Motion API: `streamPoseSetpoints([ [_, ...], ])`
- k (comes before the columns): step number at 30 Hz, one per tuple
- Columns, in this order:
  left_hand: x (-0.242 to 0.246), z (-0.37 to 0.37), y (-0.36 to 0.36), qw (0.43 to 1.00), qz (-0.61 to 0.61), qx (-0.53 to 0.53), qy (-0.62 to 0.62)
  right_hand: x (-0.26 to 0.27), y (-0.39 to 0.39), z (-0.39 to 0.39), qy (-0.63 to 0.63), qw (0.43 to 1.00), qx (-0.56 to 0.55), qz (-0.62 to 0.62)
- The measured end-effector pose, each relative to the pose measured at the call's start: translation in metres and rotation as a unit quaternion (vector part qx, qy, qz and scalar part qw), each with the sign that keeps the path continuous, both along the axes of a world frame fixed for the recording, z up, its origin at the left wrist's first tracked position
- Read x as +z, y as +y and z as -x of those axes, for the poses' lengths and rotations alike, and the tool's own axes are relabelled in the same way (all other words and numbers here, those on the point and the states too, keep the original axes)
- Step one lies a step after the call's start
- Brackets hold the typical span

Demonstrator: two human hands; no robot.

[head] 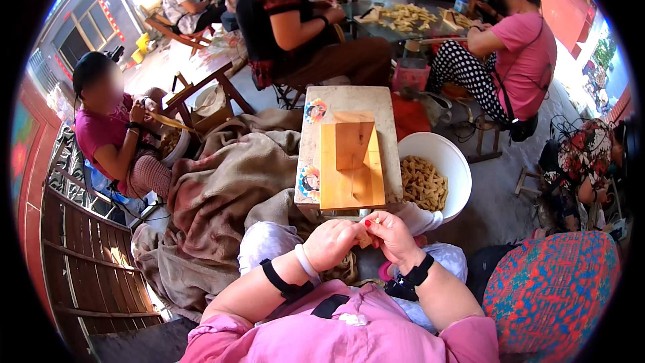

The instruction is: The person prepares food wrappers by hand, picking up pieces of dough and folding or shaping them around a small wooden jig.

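My left hand (333, 243) and my right hand (394, 238) meet above my lap, just short of the small table's near edge. Between their fingertips is a small tan piece (365, 240), mostly covered by the fingers; it resembles the pieces in the bucket. Directly ahead, a wooden board with an upright block (356, 148) rests on the worn small table (313, 154). A thin pin-like line stands in front of the block. Right of the table, a white plastic bucket (456, 169) holds many tan knotted pieces (423, 181). Tan strips (346, 268) lie below my hands.
A crumpled brown blanket (232, 176) spreads along the left. A patterned red-and-blue cushion (552, 292) is at lower right. One person (113, 131) sits left, another (524, 55) at upper right. Beyond, more people surround a glass table (390, 33) with similar pieces.
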State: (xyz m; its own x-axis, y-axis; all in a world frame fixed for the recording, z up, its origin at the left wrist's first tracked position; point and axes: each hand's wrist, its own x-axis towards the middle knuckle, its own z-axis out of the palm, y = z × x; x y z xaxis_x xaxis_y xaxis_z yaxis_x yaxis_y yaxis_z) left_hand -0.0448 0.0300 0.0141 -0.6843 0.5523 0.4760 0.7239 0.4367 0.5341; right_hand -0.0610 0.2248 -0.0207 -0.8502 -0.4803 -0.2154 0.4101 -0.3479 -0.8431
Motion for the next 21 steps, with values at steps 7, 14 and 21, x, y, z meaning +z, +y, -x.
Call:
streamPoseSetpoints([
  [7,-0.013,0.001,-0.010,0.999,-0.013,0.046,0.005,0.013,-0.004,-0.010,0.003,1.000,0.004,-0.023],
  [14,-0.017,0.000,-0.008,0.989,-0.089,0.075,-0.093,0.030,-0.026,-0.027,0.460,0.802,-0.145,-0.352],
  [21,-0.018,0.001,-0.003,0.962,-0.197,0.110,-0.155,0.031,-0.032,-0.015,0.528,0.734,-0.190,-0.382],
])
